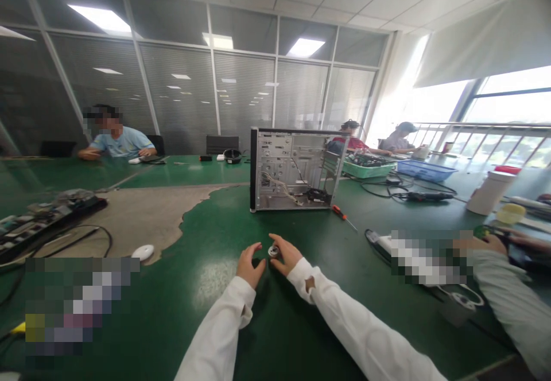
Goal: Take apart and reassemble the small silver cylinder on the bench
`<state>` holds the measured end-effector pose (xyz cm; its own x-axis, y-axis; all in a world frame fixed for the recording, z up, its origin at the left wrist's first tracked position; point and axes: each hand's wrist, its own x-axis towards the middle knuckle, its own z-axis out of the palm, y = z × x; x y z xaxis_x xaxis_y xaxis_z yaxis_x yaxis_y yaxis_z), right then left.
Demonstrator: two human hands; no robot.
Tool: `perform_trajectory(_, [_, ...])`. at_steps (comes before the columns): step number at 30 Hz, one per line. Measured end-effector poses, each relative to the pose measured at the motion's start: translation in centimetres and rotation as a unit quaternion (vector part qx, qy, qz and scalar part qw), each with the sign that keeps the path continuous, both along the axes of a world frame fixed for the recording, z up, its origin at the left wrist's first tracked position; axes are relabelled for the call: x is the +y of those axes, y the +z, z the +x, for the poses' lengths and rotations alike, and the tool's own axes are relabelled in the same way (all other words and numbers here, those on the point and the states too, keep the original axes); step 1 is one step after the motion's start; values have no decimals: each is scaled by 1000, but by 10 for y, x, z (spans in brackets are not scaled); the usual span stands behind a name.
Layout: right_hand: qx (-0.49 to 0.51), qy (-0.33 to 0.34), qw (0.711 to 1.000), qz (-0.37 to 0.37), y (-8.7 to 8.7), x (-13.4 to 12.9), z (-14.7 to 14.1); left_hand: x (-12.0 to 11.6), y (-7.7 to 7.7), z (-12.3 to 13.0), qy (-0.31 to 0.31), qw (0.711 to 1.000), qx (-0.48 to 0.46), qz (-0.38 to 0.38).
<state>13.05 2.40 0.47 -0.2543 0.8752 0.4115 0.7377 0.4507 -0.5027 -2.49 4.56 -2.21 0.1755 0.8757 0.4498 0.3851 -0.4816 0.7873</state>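
An open computer case (297,166) stands upright on the green table, its metal inside and loose cables showing. In front of it is my right hand (286,255), with a small round silvery object (274,251) between its thumb and fingers. My left hand (250,264) is just to the left, thumb and fingers apart, holding nothing. The two hands do not touch. An orange-handled screwdriver (339,213) lies by the case's lower right corner.
Green table (215,226) with a torn covering at left. A dark device (47,214) with cables lies far left, near a white disc (143,252). Green (370,168) and blue baskets (426,170) stand back right. At right, another person's sleeve (508,295) reaches in beside a white cup (491,191).
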Motion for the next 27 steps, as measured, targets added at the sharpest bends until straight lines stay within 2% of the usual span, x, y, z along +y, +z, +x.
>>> perform_trajectory(2, [62, 24, 998, 6, -12, 9, -17, 3, -1, -3, 24, 999, -27, -2])
perform_trajectory(5, [148, 35, 988, -16, -27, 15, -22, 9, -1, -8, 36, 998, -48, -19])
perform_trajectory(11, [234, 71, 969, -45, -39, 20, -2, 17, 0, -10, -4, 999, -28, -18])
perform_trajectory(16, [289, 74, 952, -64, -50, 28, 11, 16, 1, -7, -21, 999, 31, -18])
perform_trajectory(21, [304, 100, 944, -73, -49, 26, 12, 10, 9, -3, -22, 995, 92, 25])
perform_trajectory(27, [300, 101, 947, -58, -43, 20, 10, -1, 18, 3, -27, 986, 146, 83])
